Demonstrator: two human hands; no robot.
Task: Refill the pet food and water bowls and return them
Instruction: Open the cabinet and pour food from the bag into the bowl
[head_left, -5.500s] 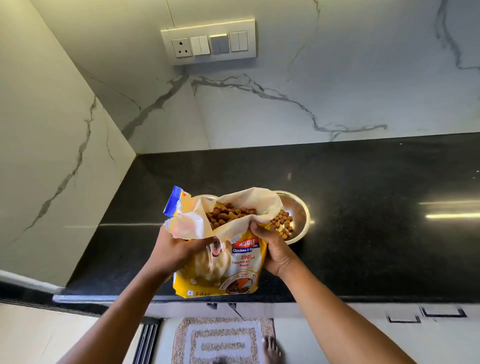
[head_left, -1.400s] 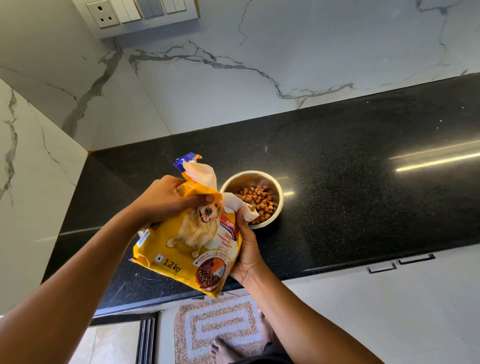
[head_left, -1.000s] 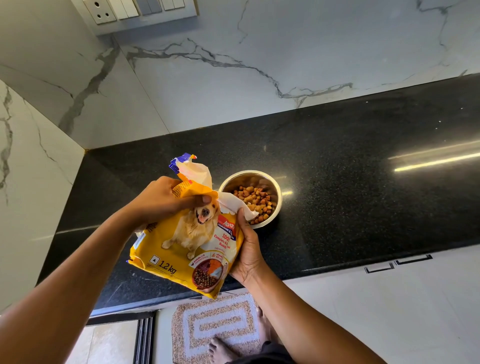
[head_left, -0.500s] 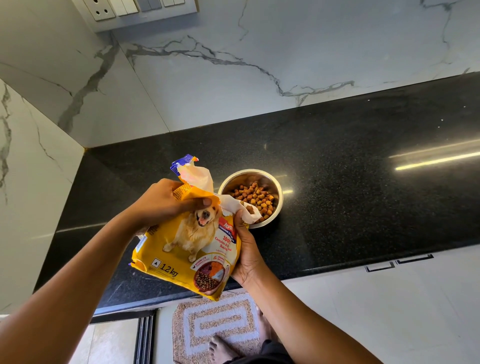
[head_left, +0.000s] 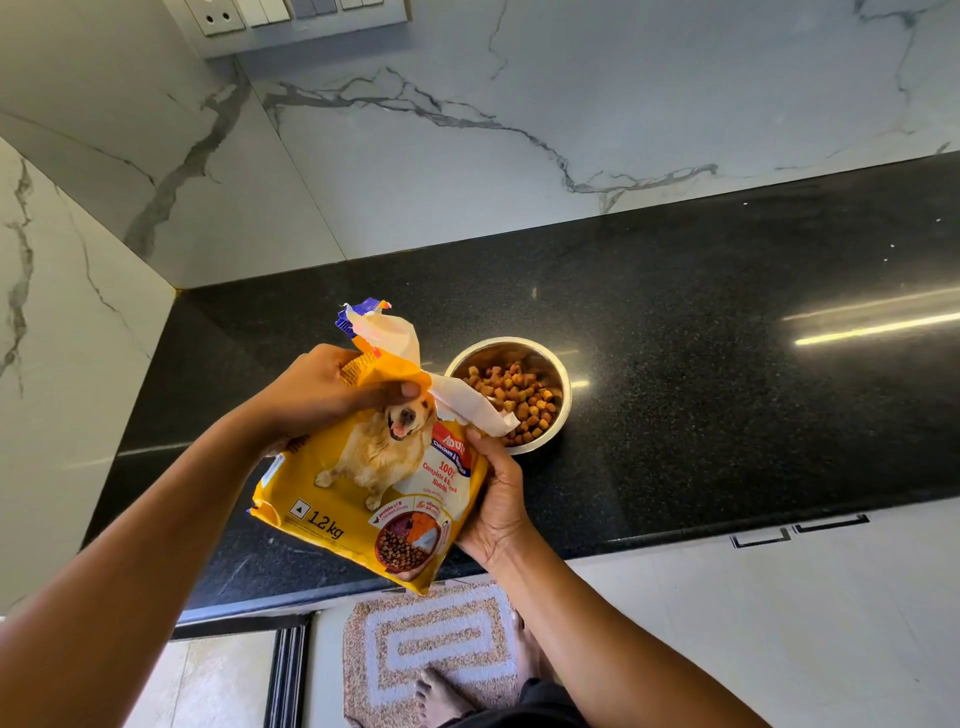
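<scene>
A steel bowl (head_left: 563, 387) holding brown kibble (head_left: 522, 400) stands on the black counter (head_left: 727, 389). Just left of it I hold a yellow pet food bag (head_left: 363, 488) with a dog picture, tilted, its torn white mouth lying over the bowl's near rim. My left hand (head_left: 322, 392) grips the bag's folded top, thumb pressed on the front. My right hand (head_left: 493, 499) holds the bag's right side from underneath. No water bowl is in view.
Marble walls meet in a corner at the counter's far left. A switch panel (head_left: 296, 15) sits high on the back wall. White drawer fronts (head_left: 779, 623) run below the counter's edge. A patterned mat (head_left: 431, 644) and my bare feet are on the floor.
Since 5.5 s ago the bag's open mouth has been gathered and folded down, and the bowl holds more kibble. Over the last second the bag and both hands have barely shifted.
</scene>
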